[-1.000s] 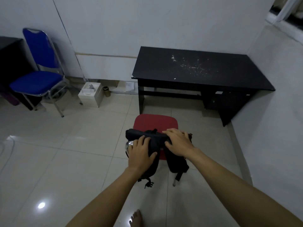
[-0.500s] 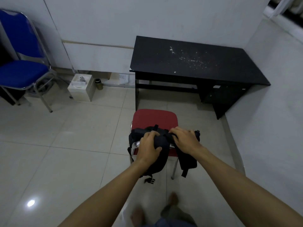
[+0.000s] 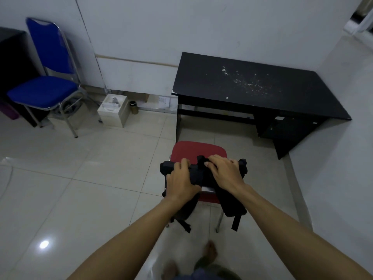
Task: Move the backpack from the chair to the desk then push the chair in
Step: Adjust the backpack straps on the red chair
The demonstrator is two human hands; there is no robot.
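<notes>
while the backpack (image 3: 201, 174) hangs over the backrest of the red chair (image 3: 198, 151), the lift step is in hand.
left hand (image 3: 181, 179) and right hand (image 3: 226, 172) each close a grip on its top edge. next move likely calls for raising it clear, then carrying it forward to the black surface (image 3: 258, 87).

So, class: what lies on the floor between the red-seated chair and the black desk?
Nothing: in the head view, only bare pale floor tile separates the red-seated chair from the black desk.
</notes>
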